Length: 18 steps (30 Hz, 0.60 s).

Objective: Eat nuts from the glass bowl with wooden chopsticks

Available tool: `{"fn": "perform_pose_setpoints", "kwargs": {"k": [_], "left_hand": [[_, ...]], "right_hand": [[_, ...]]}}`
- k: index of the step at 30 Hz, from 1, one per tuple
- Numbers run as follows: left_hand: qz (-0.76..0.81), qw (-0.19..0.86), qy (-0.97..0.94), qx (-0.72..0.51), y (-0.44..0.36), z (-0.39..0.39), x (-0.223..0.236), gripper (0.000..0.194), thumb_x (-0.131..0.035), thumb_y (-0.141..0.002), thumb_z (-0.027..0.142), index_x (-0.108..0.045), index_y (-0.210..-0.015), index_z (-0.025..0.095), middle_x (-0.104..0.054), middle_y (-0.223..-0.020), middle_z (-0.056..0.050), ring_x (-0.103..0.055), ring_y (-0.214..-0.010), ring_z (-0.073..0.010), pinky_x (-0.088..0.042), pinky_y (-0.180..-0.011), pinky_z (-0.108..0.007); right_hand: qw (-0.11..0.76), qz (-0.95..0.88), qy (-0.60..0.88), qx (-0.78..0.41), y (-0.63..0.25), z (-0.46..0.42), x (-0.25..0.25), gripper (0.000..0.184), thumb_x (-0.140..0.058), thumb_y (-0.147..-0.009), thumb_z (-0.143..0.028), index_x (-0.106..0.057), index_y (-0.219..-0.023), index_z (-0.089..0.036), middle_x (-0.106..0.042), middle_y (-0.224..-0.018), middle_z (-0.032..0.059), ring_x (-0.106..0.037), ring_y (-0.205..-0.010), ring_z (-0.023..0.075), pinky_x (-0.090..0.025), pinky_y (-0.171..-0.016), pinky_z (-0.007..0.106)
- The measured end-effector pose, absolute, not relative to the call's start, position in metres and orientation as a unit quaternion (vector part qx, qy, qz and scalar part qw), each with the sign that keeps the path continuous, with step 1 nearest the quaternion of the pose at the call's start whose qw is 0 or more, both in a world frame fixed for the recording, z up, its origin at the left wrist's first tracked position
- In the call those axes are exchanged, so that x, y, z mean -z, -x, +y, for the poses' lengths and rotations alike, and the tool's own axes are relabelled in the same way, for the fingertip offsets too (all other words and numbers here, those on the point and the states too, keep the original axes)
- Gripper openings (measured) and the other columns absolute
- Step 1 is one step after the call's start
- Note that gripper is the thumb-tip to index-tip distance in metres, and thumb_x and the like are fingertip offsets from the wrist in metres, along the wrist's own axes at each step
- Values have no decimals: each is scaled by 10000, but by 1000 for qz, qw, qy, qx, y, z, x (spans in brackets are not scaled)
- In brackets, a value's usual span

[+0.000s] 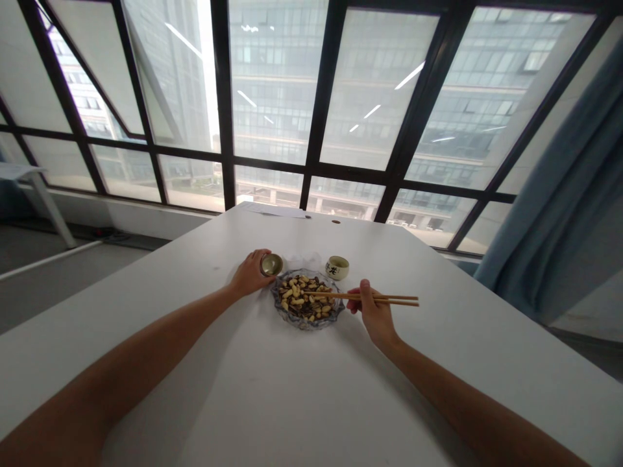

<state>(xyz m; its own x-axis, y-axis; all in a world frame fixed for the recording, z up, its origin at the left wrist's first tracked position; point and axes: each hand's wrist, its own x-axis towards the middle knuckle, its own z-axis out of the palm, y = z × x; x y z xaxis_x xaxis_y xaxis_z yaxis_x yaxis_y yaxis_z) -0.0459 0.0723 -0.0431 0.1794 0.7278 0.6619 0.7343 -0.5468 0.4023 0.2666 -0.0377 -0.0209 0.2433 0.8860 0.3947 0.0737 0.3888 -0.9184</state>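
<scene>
The left hand (250, 274) held the left cup (271, 263) while the right hand (376, 316) gripped chopsticks (403, 298), seemingly picking peanuts (296, 292) that demanded a firm pinch.

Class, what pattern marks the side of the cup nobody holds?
The cup bears black characters on pale cream, best seen in the head view.

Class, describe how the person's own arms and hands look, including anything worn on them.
The left arm and right arm are bare to the picture's edge, with no sleeves showing. The left hand and right hand are ungloved. No watch or bracelet shows; rings are too small to judge.
</scene>
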Motion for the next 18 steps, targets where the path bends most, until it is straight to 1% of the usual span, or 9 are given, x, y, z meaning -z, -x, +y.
{"fn": "perform_pose_setpoints", "kwargs": {"k": [6,13,18], "left_hand": [[-475,2,768,429,47,73,44,626,-780,-656,309,-513,-1211,197,-615,-1222,-116,-595,-1150,-318,-501,-1006,-472],[-474,4,766,433,46,72,43,611,-772,-667,315,-516,-1209,195,-618,-1235,-118,-594,-1156,-318,-501,-997,-470],[-472,4,769,430,47,72,43,610,-766,-666,305,-516,-1212,198,-619,-1238,-117,-597,-1161,-315,-502,-1001,-465]], "right_hand": [[660,-512,464,-297,-268,-39,22,665,-570,-780,-804,-693,-687,-158,-631,-513,55,-544,-448,151,-441,-437,276],[655,-509,479,-287,-268,-42,18,688,-546,-782,-819,-685,-691,-150,-627,-503,53,-543,-427,144,-449,-429,270],[646,-532,477,-269,-269,-43,18,679,-527,-813,-802,-686,-707,-150,-628,-503,49,-548,-423,143,-452,-424,264]]}}
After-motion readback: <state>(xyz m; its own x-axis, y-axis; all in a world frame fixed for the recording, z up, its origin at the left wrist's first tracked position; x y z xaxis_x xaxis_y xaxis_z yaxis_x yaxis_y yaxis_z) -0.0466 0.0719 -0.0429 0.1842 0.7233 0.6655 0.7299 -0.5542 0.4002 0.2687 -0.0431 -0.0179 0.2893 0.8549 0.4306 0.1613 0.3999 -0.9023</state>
